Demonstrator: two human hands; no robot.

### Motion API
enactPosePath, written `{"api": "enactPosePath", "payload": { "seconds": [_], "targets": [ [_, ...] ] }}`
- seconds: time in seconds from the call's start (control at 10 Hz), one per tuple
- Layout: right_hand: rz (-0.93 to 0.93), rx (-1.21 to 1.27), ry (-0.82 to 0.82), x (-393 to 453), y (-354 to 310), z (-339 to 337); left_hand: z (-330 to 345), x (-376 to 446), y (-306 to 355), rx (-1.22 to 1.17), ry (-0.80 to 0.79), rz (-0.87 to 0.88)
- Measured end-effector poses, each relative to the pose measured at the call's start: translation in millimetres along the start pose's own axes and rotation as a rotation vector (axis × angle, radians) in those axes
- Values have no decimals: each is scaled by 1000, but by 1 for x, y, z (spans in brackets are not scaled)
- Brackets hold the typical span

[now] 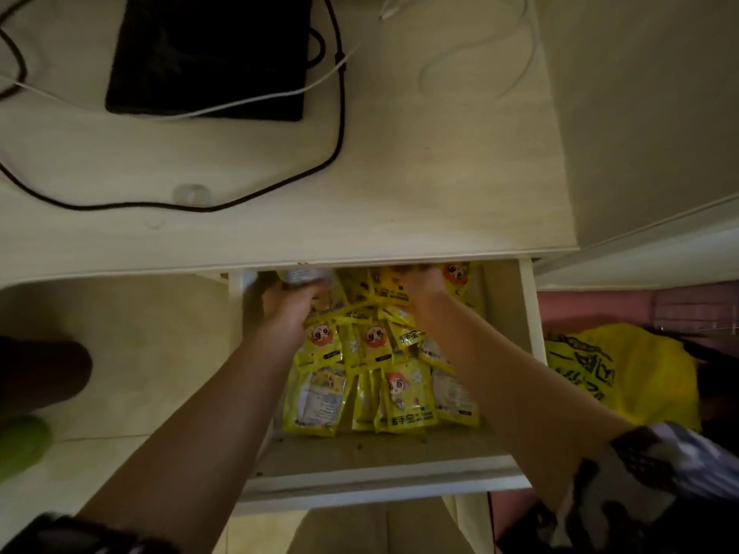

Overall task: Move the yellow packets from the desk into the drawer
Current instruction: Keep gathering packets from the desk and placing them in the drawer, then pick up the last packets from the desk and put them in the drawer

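The white drawer (516, 313) under the desk (400, 173) is pulled out. A heap of several yellow packets (404, 389) with a cartoon face lies in it, from the back to the middle. Both my arms reach in. My left hand (286, 309) is at the drawer's back left, fingers curled round a whitish packet or small container at the desk edge. My right hand (420, 287) is at the back right, down among the yellow packets; its fingers are hidden under the desk edge.
On the desk lie a black tablet (208, 54), a black cable (340, 113) and a white cable (480, 46). A yellow plastic bag (624, 369) sits on the floor right of the drawer. A green shoe (20, 445) is at the lower left.
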State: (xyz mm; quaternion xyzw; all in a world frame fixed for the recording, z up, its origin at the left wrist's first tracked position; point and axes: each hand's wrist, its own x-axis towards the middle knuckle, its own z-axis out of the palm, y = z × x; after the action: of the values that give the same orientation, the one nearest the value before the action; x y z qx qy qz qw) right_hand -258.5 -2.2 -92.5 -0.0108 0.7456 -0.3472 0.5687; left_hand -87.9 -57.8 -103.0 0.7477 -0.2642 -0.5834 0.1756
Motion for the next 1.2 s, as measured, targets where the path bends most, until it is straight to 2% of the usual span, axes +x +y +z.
{"api": "enactPosePath", "payload": {
  "seconds": [0.1, 0.3, 0.4, 0.5, 0.7, 0.9, 1.1, 1.2],
  "targets": [
    [-64, -135, 114, 14, 2, 0, -4, 11, -8, 16, 8, 36],
    [35, -427, 145, 25, 40, -28, -24, 2, -28, 82, -9, -24],
    [27, -405, 155, 9, 48, -42, -34, -16, -32, 133, -25, 2],
    [-54, -476, 87, -29, 43, -54, -41, -39, -36, 229, -32, 37],
    [-101, -559, 40, -71, 55, -65, -58, -88, -50, 304, -37, 132],
    [-348, -779, -94, -150, 57, -58, -74, -148, -72, 388, -12, 284],
    [-529, -1053, -216, -200, 65, -23, -114, -201, -94, 435, 100, 409],
    [-647, -1211, -318, -219, 71, 7, -143, -215, -107, 413, 170, 403]
  ]
}}
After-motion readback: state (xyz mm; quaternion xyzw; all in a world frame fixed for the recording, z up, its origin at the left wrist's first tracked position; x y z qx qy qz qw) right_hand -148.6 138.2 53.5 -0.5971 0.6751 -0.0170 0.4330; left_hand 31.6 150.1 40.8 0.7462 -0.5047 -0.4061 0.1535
